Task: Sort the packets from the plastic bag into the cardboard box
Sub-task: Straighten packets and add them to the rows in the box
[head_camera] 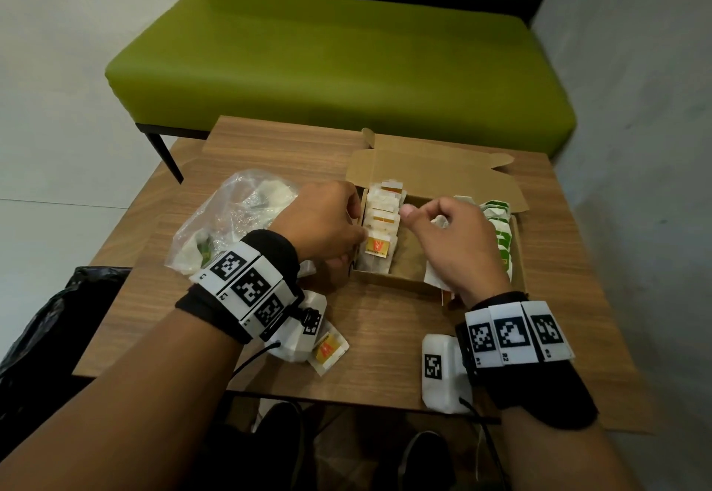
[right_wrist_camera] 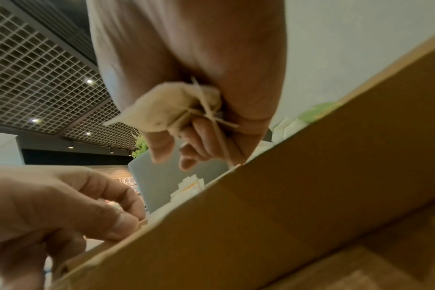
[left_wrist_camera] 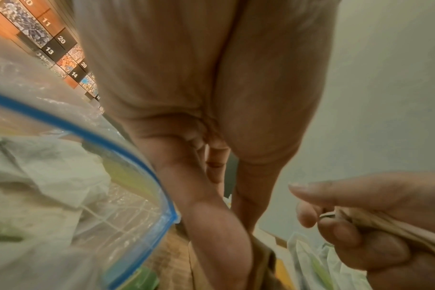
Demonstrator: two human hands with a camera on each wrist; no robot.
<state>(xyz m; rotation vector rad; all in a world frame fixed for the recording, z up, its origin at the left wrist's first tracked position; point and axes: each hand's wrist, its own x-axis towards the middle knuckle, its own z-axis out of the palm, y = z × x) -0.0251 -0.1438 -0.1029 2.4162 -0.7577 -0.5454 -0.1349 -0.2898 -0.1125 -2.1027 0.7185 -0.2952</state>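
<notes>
Two rows stand sorted in the box (head_camera: 400, 280), so my left hand (head_camera: 327, 221) steadies the orange-labelled packets (head_camera: 379, 228) with curled fingers while my right hand (head_camera: 458, 236), clamped on a stringed packet (right_wrist_camera: 166, 109), hovers over the gap.

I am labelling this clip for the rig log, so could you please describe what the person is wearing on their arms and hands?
Both forearms are bare. Each wrist carries a black fabric cuff wrapped by a white band of segments printed with black square fiducial markers. A white camera block bearing another marker hangs under the right wrist, and thin black cables trail from both. The left hand and right hand are ungloved.
</notes>
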